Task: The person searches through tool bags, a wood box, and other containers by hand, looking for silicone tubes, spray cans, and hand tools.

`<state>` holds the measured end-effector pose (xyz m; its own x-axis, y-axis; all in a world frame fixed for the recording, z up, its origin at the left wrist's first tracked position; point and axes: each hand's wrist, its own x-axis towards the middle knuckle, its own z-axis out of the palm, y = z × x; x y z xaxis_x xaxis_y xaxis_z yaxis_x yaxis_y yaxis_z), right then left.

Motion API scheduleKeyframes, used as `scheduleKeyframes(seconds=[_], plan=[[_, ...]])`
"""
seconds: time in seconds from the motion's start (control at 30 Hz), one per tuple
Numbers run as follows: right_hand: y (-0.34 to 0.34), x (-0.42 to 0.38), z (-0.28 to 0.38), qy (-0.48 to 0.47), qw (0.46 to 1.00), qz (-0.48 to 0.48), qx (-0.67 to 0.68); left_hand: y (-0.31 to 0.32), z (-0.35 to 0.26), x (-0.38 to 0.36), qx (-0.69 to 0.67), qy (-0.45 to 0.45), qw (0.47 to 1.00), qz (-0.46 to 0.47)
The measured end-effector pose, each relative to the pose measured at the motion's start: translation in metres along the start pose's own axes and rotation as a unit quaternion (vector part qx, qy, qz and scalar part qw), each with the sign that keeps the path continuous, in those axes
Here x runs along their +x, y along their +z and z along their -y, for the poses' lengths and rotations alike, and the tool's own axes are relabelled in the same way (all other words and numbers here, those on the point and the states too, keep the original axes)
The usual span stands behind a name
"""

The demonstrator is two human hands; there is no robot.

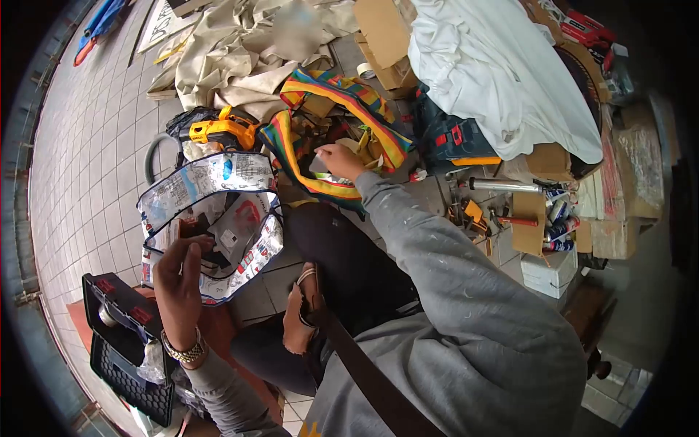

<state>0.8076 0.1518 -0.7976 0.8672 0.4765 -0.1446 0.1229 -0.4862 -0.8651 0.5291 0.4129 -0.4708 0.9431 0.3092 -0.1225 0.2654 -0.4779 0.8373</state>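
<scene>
My right hand [340,161] reaches into the open striped bag [287,156], its fingers closed on a small grey object [319,166]. Loose items lie around it inside that bag. My left hand [182,273], with a metal watch [188,349] on the wrist, is raised over the near left edge of the white printed bag [262,175]. Its fingers are curled, and whether anything is between them is hidden. Inside the white bag are dark objects and a package with a pale label [229,240].
A yellow power tool [218,131] lies behind the white bag. An open black case [131,364] stands at lower left. To the right are a dark tool case [459,138], a white cloth [502,73], a caulking gun [506,186] and a cardboard box [528,222] with tubes.
</scene>
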Motion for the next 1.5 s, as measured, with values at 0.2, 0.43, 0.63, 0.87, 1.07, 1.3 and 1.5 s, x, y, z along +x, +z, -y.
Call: scheduleKeyframes(seconds=[0.2, 0.43, 0.63, 0.87, 1.07, 1.3, 1.5], plan=[[-0.069, -0.192, 0.16, -0.107, 0.993, -0.048, -0.027, 0.122, -0.011, -0.072, 0.023, -0.045, 0.956, 0.288], [-0.218, -0.413, 0.181, 0.183, 0.969, 0.086, -0.139, 0.15, -0.095, -0.162, 0.07, 0.151, 0.84, 0.517], [-0.33, -0.589, 0.158, 0.279, 0.91, -0.297, -0.073, 0.112, -0.184, -0.163, 0.093, -0.109, 0.81, 0.569], [-0.211, -0.906, 0.152, 0.344, 0.865, -0.266, -0.252, 0.108, -0.262, -0.258, 0.417, 0.197, 0.665, 0.588], [-0.052, -1.08, 0.132, 0.582, 0.707, -0.375, 0.145, 0.194, -0.297, -0.291, 0.399, 0.101, 0.672, 0.616], [-0.006, -1.21, 0.086, 0.609, 0.473, -0.405, 0.491, 0.377, -0.377, -0.367, 0.382, 0.052, 0.706, 0.594], [-0.063, -1.344, 0.017, 0.606, 0.514, -0.451, 0.405, 0.489, -0.45, -0.478, 0.389, 0.042, 0.697, 0.6]])
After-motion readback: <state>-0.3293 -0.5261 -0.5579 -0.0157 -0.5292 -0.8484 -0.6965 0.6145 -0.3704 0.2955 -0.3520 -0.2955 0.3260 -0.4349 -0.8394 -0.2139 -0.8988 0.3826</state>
